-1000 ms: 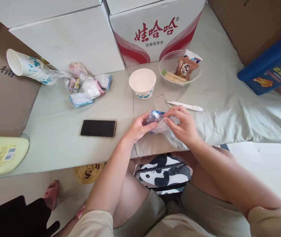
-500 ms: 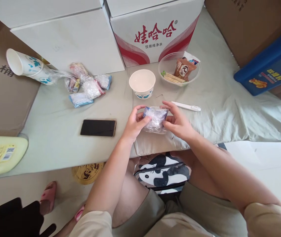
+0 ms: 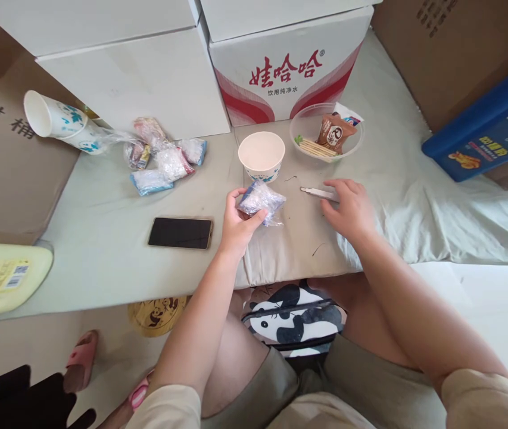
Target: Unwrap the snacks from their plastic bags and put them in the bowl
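My left hand (image 3: 239,225) grips a small plastic-wrapped packet (image 3: 262,201), whitish with blue-purple edges. The packet is tilted, just in front of a white paper bowl (image 3: 261,153) with a blue leaf print. My right hand (image 3: 347,205) is over a slim white utility knife (image 3: 320,193) lying on the cloth. Its thumb and index finger are apart on either side of the knife, whose rear part is hidden under the hand. Behind stands a clear plastic bowl (image 3: 296,134) holding a brown snack packet (image 3: 334,132) and several wooden sticks (image 3: 316,148).
Several wrapped packets (image 3: 171,164) and stacked paper cups (image 3: 64,122) lie at left. A black phone (image 3: 180,232) lies left of my left hand. White cartons (image 3: 137,77) line the back; a blue container (image 3: 481,131) stands right, a pale yellow bottle (image 3: 34,268) left. A person's pink sandal (image 3: 83,354) shows below.
My right hand has let go of the packet and moved right to the knife. My left hand keeps the packet, now turned and slightly higher. The view has shifted a little.
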Available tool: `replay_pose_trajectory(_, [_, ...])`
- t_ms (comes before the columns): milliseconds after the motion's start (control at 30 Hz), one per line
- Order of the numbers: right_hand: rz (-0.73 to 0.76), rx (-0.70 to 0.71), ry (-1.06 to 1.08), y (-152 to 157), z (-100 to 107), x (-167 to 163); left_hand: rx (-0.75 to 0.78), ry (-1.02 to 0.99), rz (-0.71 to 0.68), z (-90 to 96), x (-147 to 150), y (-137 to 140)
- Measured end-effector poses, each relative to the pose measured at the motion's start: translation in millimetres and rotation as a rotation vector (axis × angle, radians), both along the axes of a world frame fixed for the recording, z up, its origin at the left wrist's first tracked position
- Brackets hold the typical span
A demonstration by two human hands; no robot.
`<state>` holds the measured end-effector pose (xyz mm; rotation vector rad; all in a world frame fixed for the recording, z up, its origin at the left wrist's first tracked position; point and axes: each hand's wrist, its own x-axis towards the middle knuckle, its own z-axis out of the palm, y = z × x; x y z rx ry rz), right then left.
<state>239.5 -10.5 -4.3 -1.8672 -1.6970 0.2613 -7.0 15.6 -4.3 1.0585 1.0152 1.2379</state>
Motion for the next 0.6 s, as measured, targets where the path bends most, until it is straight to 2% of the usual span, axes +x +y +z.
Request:
replay_pose_trajectory(100, [-0.019,-0.092,-0.166,3.3,-4.5,13.1,0.022,0.017,0.009,-0.5,-3.5,2.1])
replay_pose_trajectory(267, [0.033,-0.071,-0.127,-2.3,-0.2,1.4,0.063,0.097,-0.003,-2.2,0.0,-0.5])
replay_pose_trajectory(433, [0.125,-0.119,-0.210,-8.7,-2.1,-6.5,0.046,0.159,-0.005,-3.1,-0.6,-0.3])
replay_pose_trajectory(500, [0.104,-0.130,-0.170,-9.1,-1.3,-4.4,0.038,0.162,0.006,-1.7,-2.0,0.0])
replay_pose_trajectory(600, [0.101,-0.158,0.109,-11.7,6.3,-6.0,0.026,0.183,0.006,-0.3,-1.9,-0.3])
